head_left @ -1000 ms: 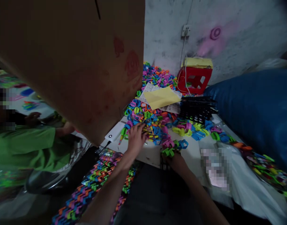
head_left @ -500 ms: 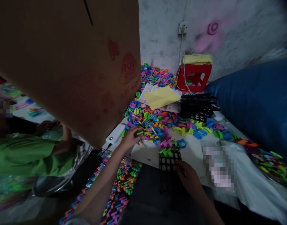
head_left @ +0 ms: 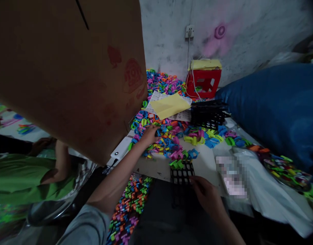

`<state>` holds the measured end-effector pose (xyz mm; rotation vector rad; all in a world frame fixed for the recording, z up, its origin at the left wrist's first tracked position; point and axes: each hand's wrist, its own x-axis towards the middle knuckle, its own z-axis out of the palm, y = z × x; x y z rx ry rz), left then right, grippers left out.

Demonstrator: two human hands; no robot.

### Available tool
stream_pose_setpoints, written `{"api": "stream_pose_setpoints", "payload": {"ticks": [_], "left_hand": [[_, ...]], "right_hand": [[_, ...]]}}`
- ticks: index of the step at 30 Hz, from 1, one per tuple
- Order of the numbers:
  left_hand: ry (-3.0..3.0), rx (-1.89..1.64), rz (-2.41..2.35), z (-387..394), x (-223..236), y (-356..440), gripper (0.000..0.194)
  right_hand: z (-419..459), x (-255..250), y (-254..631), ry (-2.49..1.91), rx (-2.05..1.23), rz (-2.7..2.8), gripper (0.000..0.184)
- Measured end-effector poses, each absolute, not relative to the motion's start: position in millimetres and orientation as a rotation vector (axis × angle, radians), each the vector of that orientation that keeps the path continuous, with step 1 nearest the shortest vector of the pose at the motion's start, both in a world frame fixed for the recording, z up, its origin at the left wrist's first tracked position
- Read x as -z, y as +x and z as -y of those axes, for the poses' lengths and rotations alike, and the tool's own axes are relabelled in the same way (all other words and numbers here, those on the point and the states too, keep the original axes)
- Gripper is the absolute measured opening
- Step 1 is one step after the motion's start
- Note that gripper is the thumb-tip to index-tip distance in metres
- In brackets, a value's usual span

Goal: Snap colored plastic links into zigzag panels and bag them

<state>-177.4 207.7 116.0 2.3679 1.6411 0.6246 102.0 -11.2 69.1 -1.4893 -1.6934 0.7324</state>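
My left hand [head_left: 149, 135] reaches into a heap of small colourful plastic toy pieces [head_left: 169, 136] on the table. Its thumb and forefinger are apart over the pieces, and its other fingers are partly hidden. With my right hand [head_left: 203, 190] I grip the right edge of a black plastic grid [head_left: 183, 175], the thumb and fingers closed on it. The grid lies partly over the table's front edge, its near part dark above my lap. Bright green clip-like pieces [head_left: 178, 164] sit at its far end, beside pink and blue ones.
A tall cardboard box [head_left: 115, 85] stands at the left, a person in a green top [head_left: 26, 177] beyond it. Yellow paper [head_left: 169, 105], stacked black grids [head_left: 209, 115] and a red stool [head_left: 204, 83] lie farther back. A white power bank [head_left: 122, 148] is by my left forearm.
My left hand has moved farther forward and slightly right into the heap. My right hand keeps hold of the black grid. The whole view has shifted a little.
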Motion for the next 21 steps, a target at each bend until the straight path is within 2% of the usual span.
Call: {"api": "stream_pose_setpoints", "payload": {"ticks": [5, 8, 11, 15, 18, 21], "left_hand": [[2.422, -1.099, -1.376, -133.7, -161.4, -171.3, 0.053], [2.453, -0.886, -1.113, -66.1, -187.6, -152.9, 0.049], [2.290, -0.688, -1.069, -15.0, -196.0, -132.3, 0.038], [2.299, -0.521, -0.888, 1.4, -181.9, -118.3, 0.032], [2.387, -0.581, -0.761, -14.7, -159.5, -115.9, 0.045], [2.317, -0.774, -1.006, -42.0, -130.7, -111.2, 0.075]], "right_hand": [[11.6, -111.8, 95.0, -1.523, -0.636, 1.662, 0.039], [11.0, -128.6, 84.8, -1.501, -0.659, 1.774, 0.048], [16.3, -129.3, 74.3, -1.427, -0.843, 1.979, 0.029], [23.4, -108.2, 71.5, -1.325, -1.030, 2.005, 0.029], [11.3, -83.7, 81.7, -1.412, -1.101, 1.843, 0.017], [-17.0, -59.9, 95.1, -1.490, -1.075, 1.578, 0.020]]}}
